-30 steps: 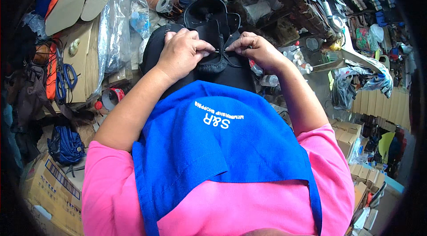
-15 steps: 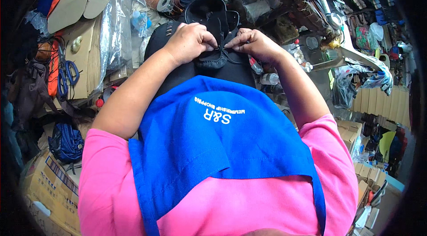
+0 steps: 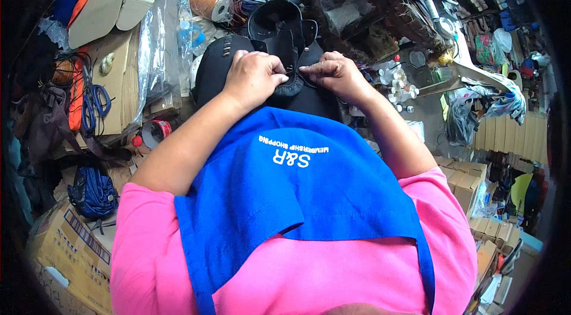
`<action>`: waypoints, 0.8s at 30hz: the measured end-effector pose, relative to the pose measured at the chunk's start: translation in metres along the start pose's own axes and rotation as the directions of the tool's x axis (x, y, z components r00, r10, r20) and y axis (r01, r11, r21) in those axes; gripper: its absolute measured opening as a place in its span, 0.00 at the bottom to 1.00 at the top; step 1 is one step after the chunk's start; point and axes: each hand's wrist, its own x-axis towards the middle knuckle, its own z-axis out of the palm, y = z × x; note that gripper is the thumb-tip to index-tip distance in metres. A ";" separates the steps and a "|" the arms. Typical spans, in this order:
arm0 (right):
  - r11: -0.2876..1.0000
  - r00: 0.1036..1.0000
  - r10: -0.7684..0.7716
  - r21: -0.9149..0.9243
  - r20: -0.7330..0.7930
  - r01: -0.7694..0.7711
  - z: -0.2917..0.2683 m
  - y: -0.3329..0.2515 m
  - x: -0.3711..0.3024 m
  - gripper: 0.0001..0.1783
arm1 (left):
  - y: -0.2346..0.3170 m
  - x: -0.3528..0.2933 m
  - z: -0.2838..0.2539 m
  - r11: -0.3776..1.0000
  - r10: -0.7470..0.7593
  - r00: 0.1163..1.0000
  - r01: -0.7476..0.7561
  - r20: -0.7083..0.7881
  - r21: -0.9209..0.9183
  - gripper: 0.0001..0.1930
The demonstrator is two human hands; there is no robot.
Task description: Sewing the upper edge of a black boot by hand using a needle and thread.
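On my lap, over black trousers, lies a black shoe (image 3: 270, 22) with a rounded heel cup, straps and a softer, padded near end. My left hand (image 3: 253, 79) is closed at the left edge of its front part, thumb and forefinger pinching there. My right hand (image 3: 340, 80) faces it from the right, its thumb and forefinger pressed together on the shoe's edge. Whether a thin thread or needle is also between the fingertips is too small to tell. A blue apron (image 3: 297, 184) covers my front up to the lap.
To the left lie blue-handled scissors (image 3: 95, 102), cardboard sheets (image 3: 113, 83) and clear plastic wrap (image 3: 157, 47). Beyond the shoe sits an orange spool (image 3: 208, 4). A dark blue bag (image 3: 92, 191) and a cardboard box (image 3: 65, 255) stand nearer left. Several small bottles (image 3: 399, 86) are at the right.
Both hands have shifted slightly nearer to me. The right fingers, stretched toward the shoe earlier, are now more curled. The whole view has tilted a little.
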 end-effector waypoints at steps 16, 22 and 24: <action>0.867 0.953 0.228 0.403 0.200 -0.293 -0.012 0.003 0.014 0.15 | -0.017 0.017 -0.005 0.990 0.143 0.990 -0.143 0.013 0.014 0.07; 0.840 0.961 0.198 0.471 0.192 -0.267 -0.012 0.003 0.012 0.16 | -0.017 0.021 -0.008 0.989 0.146 0.987 -0.144 0.062 -0.037 0.07; 0.933 0.971 0.189 0.283 0.146 -0.224 -0.014 -0.007 0.010 0.16 | -0.019 0.016 -0.010 0.982 0.188 0.982 -0.188 0.028 -0.005 0.08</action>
